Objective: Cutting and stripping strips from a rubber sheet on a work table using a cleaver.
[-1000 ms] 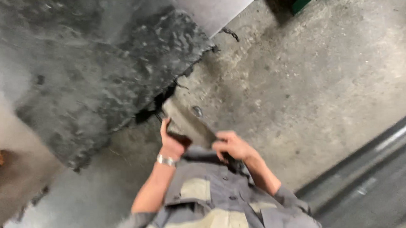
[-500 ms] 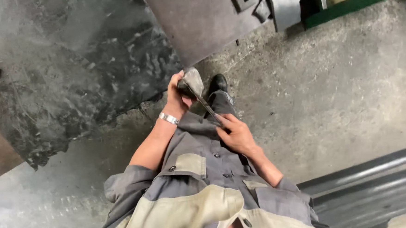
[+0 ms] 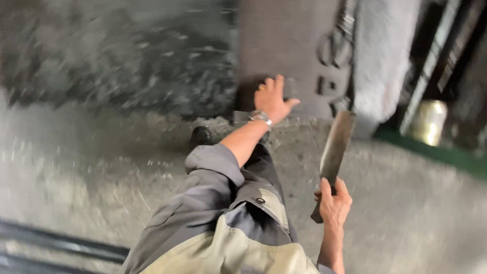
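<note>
Right hand [image 3: 333,204] closed around the handle of a long flat grey metal blade [image 3: 335,146], pointing to 12 o'clock. Left hand [image 3: 271,98], fingers spread, holding nothing, presses on the grey metal machine panel [image 3: 282,35]. Blade hangs in air, apparently touching nothing; view blurred. Dark rubbery sheet [image 3: 117,54] at 10 o'clock lies untouched.

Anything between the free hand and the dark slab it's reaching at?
Nothing visible. The left hand lies against the dark slab, fingers spread. The right hand holds the flat blade off to the side, clear of that hand.
</note>
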